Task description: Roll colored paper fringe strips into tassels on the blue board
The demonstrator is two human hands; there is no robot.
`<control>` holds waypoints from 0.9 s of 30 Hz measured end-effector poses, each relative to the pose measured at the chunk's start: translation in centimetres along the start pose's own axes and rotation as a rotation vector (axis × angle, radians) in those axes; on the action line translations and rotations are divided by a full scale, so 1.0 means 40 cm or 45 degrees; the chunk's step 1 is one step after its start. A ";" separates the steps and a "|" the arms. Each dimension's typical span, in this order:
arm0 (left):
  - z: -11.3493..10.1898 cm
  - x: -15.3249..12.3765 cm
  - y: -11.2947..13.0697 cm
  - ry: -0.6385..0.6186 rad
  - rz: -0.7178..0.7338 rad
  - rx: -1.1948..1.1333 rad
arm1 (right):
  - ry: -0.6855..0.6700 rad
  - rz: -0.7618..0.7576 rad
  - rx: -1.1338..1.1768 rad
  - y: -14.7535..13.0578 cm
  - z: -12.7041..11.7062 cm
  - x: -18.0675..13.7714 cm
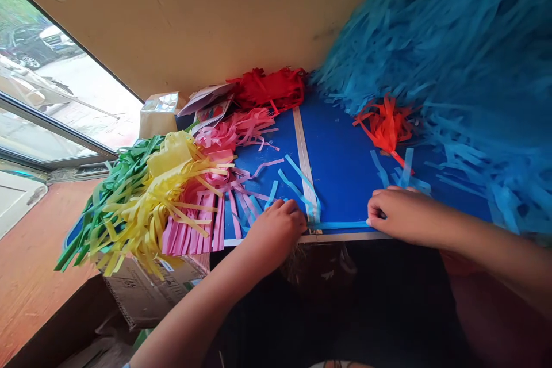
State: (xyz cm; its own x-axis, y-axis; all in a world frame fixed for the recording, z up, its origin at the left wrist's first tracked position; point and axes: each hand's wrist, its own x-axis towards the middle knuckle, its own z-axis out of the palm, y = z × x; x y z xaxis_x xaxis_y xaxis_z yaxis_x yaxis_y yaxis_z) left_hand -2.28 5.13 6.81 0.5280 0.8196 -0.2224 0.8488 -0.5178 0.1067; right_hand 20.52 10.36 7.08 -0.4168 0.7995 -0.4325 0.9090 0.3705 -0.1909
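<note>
A narrow blue paper strip runs taut along the near edge of the blue table, between my two hands. My left hand is closed on its left end, with blue fringe strands spreading out behind the fingers. At the other end, my right hand pinches the strip between thumb and fingers. More blue fringe sticks up behind that hand. An orange-red tissue tassel with a twisted stem lies beyond my right hand. What lies inside each grip is partly hidden.
Pink, yellow and green fringed paper hangs over the blue table's left end. Red fringe lies by the wall. A huge blue fringe pile fills the right. Below left stands a cardboard box; a window is beyond.
</note>
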 end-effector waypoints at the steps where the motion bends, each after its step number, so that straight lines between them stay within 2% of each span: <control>1: -0.005 0.003 -0.006 -0.012 0.006 -0.033 | -0.051 0.012 -0.034 -0.006 -0.010 0.005; 5: -0.038 0.029 -0.022 -0.110 0.006 -0.050 | -0.262 0.091 -0.175 -0.012 -0.048 0.026; 7: -0.058 0.046 -0.026 -0.180 -0.007 0.047 | -0.267 0.134 -0.229 -0.002 -0.059 0.034; 10: -0.084 0.067 -0.033 -0.263 -0.024 0.184 | -0.185 0.164 -0.229 0.020 -0.061 0.038; 12: -0.094 0.075 -0.038 -0.280 -0.052 0.218 | -0.005 0.107 -0.208 0.024 -0.047 0.028; 14: -0.097 0.078 -0.041 -0.282 -0.071 0.223 | 0.337 0.018 -0.201 0.003 -0.016 0.008; 17: -0.090 0.079 -0.044 -0.272 -0.079 0.225 | 0.910 -0.210 -0.180 -0.078 0.069 -0.034; 18: -0.087 0.080 -0.045 -0.266 -0.077 0.230 | 1.007 -0.353 -0.179 -0.112 0.104 -0.047; 20: -0.081 0.081 -0.047 -0.250 -0.074 0.246 | 1.072 -0.600 -0.207 -0.176 0.173 -0.062; 21: -0.079 0.081 -0.048 -0.248 -0.071 0.254 | 1.090 -0.630 -0.210 -0.201 0.202 -0.063; 24: -0.080 0.081 -0.048 -0.255 -0.062 0.273 | 1.127 -0.573 -0.175 -0.239 0.256 -0.050; 27: -0.086 0.079 -0.043 -0.268 -0.063 0.280 | 1.153 -0.499 -0.105 -0.233 0.265 -0.035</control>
State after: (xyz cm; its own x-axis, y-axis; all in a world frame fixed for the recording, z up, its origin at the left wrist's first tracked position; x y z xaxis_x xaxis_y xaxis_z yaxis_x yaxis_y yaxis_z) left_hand -1.98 9.47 9.27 0.4494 0.7881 -0.4207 0.8348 -0.5381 -0.1163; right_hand 12.72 0.78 0.11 -0.5677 0.6598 0.4923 0.7162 0.6907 -0.0998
